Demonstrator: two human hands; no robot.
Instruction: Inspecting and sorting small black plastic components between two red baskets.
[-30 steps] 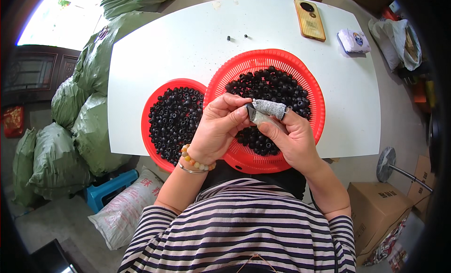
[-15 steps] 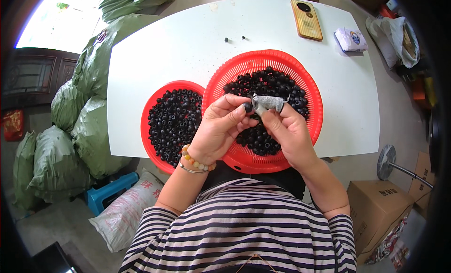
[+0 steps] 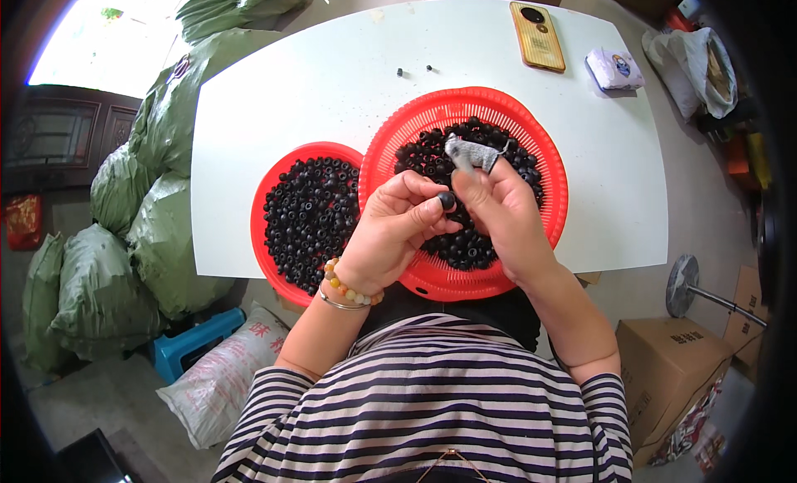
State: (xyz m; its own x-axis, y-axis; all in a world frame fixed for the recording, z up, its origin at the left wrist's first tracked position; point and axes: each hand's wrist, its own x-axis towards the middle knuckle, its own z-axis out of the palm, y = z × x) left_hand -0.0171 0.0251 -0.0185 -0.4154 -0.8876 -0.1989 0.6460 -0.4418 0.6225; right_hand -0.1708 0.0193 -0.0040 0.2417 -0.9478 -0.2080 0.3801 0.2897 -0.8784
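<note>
My left hand [image 3: 390, 225] pinches a small round black piece [image 3: 447, 201] between thumb and fingertips. It is above the near part of a red slotted basket [image 3: 550, 151] filled with similar hollow black pieces [image 3: 473, 249]. My right hand [image 3: 516, 230] is just to the right, its index finger wrapped in a grey cloth finger cover [image 3: 476, 154]. Its thumb presses toward that finger with a pale, blurred sliver between them, too smeared to name. A smaller red basin [image 3: 259, 209] on the left holds many black pieces [image 3: 307, 217] with holes showing.
Farther back on the white table [image 3: 315, 93] are two tiny black bits [image 3: 399, 72], a yellow phone [image 3: 538, 39] and a tissue pack [image 3: 614, 69]. Green sacks [image 3: 104, 288] crowd the left floor, beside a blue stool [image 3: 191, 342] and white sack [image 3: 222, 375]. Cardboard boxes [image 3: 672, 375] stand right.
My right hand's wrapped finger has lifted up and away from the black piece. My left hand still pinches that piece, now slightly lower and to the right.
</note>
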